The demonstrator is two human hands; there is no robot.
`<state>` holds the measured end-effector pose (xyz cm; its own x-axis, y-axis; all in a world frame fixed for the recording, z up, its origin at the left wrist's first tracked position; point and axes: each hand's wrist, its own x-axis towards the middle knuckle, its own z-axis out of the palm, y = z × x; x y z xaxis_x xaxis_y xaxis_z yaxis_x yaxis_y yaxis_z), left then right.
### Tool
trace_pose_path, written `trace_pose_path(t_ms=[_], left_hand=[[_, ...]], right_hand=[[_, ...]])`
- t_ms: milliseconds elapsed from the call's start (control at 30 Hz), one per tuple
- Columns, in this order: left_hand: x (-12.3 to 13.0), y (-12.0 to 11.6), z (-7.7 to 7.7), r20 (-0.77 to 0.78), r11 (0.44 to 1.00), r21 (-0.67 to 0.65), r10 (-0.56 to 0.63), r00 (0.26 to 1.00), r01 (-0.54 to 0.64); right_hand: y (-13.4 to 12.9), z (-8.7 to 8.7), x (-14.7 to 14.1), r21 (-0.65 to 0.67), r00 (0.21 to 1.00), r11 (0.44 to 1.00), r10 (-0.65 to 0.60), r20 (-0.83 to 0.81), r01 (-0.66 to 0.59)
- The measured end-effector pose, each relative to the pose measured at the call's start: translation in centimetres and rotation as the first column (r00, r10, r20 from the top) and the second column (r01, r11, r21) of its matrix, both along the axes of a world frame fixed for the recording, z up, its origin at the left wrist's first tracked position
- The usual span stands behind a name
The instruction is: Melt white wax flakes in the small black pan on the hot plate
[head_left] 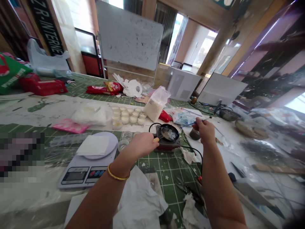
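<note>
Green gridded surface (170,170). Beyond its far edge: whiteboard (130,36) on a stand, faintly marked; just right, dark curtain (163,24) beside a glaring window (175,39). Beyond that edge's left end, black banner (49,28), white lettering.

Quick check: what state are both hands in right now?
Left hand: closed, holding the small pan by its handle.
Right hand: closed, holding a thin blue stick.

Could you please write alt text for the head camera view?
A person's left hand holds the handle of a small black frying pan on a compact hot plate, while the right hand holds a thin blue stick. Small filled cups and a digital scale stand nearby.
</note>
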<state>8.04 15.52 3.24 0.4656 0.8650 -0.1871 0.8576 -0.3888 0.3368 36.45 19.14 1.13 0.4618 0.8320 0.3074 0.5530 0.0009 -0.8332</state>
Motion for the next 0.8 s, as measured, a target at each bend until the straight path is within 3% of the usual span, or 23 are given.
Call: trace_pose_path(t_ms=[200,400,567,633,733,800], left_hand=[[-0.2,-0.1,0.1,0.009,1.0,0.009,-0.015,1.0,0.015],[-0.2,-0.1,0.0,0.005,1.0,0.013,-0.011,1.0,0.011],[-0.1,-0.2,0.2,0.002,1.0,0.006,-0.011,1.0,0.011],[-0.1,-0.2,0.2,0.002,1.0,0.007,-0.016,1.0,0.016],[0.0,-0.2,0.3,-0.004,1.0,0.008,-0.007,1.0,0.007],[0.0,-0.2,0.3,-0.007,1.0,0.001,-0.003,1.0,0.003]], right_hand=[[-0.9,0.3,-2.0,-0.076,0.991,0.994,0.084,0.106,-0.076],[-3.1,2.2,-3.1,-0.148,0.96,0.975,0.195,0.2,-0.167],[-3.7,2.6,-3.5,-0.213,0.901,0.973,0.173,0.397,-0.093],[-3.9,2.1,-3.6,-0.253,0.899,0.949,0.269,0.345,-0.187],[-3.8,1.1,-4.2,-0.207,0.896,0.916,0.385,0.222,-0.343],[-3.6,0.6,-4.5,-0.173,0.914,0.942,0.324,0.244,-0.288]])
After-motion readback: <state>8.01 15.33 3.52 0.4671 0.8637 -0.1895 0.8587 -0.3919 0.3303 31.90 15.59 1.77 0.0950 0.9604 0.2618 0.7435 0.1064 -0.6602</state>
